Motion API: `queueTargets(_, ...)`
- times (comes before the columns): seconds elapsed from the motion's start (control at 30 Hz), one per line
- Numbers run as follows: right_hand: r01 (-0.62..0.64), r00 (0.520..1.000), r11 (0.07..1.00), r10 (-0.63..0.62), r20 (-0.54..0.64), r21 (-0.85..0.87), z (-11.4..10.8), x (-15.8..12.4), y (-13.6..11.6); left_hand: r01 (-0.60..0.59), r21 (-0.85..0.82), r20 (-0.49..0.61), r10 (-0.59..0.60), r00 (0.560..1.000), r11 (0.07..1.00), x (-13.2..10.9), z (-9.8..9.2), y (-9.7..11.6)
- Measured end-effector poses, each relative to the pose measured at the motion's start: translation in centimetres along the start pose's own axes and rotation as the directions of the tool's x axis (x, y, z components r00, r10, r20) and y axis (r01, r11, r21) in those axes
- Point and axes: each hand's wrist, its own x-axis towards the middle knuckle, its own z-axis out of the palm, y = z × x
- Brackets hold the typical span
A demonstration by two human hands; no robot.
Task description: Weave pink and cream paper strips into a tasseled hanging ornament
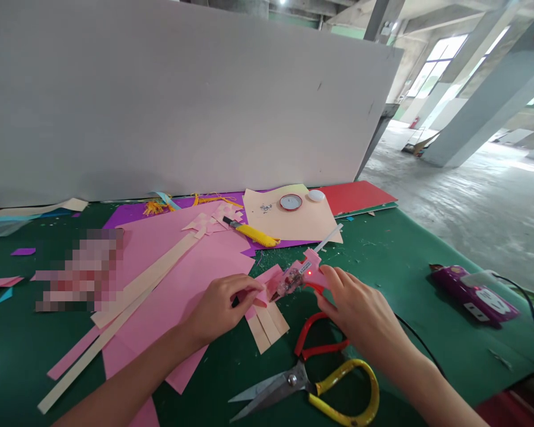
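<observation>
Green surface: right hand, grip clenched around glue gun; left hand pinches pink paper strip, apparently steadying it near the nozzle.

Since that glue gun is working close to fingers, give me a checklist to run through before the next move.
1. Glue gun held in the right hand: ok.
2. Red light on its body lit: ok.
3. Glue stick in its rear: ok, end sticking out.
4. Left hand well away from the nozzle: not ok, fingertips close by, pinching pink paper.
5. Scissors closed: not ok, blades parted.
6. Yellow cutter's blade retracted: cannot tell.
</observation>
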Motion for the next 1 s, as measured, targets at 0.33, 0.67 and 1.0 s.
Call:
queueTargets(0.33,-0.016,1.000,1.000,0.017,0.020,-0.011,-0.3,-0.1,0.1,-0.011,0.002,-0.007,0.011,1.000,1.000,0.1,0.0,0.0)
queueTargets(0.67,-0.369,0.929,0.924,0.363,0.074,0.099,0.0,-0.9,3.5,0.005,-0.013,0.012,-0.005,1.000,1.000,0.1,-0.1,0.1)
queueTargets(1.0,-0.619,0.784,0.783,0.613,0.092,0.056,3.8,-2.3,9.7,0.029,-0.085,0.040,-0.025,0.999,0.996,-0.2,-0.1,0.4)
